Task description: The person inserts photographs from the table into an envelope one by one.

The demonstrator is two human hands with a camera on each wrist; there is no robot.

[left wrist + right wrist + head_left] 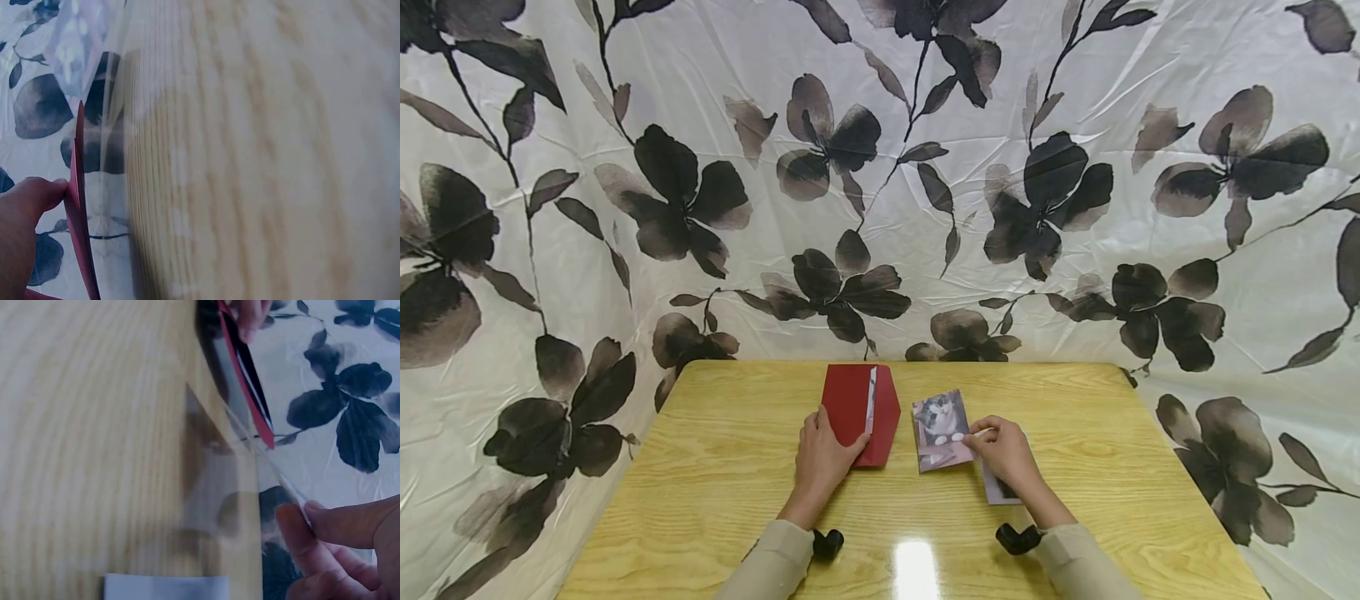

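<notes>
My left hand (826,454) grips a red envelope (848,408) by its lower left part, thumb across the front. The envelope's flap (887,412) points right, and a pale strip shows at its mouth. In the left wrist view the envelope (79,206) appears edge-on beside the thumb. My right hand (1003,450) pinches a cat photo card (938,425) at its right edge, just right of the envelope. The right wrist view shows this card (284,478) edge-on between thumb and fingers. Partly hidden under the right hand lies another card (997,492) on the table.
The yellow wood-grain table (722,500) ends at a white floral cloth (880,208) hung behind and at the sides. Dark wrist-worn devices (1018,539) sit at both cuffs. A bright light reflection lies at the table's front.
</notes>
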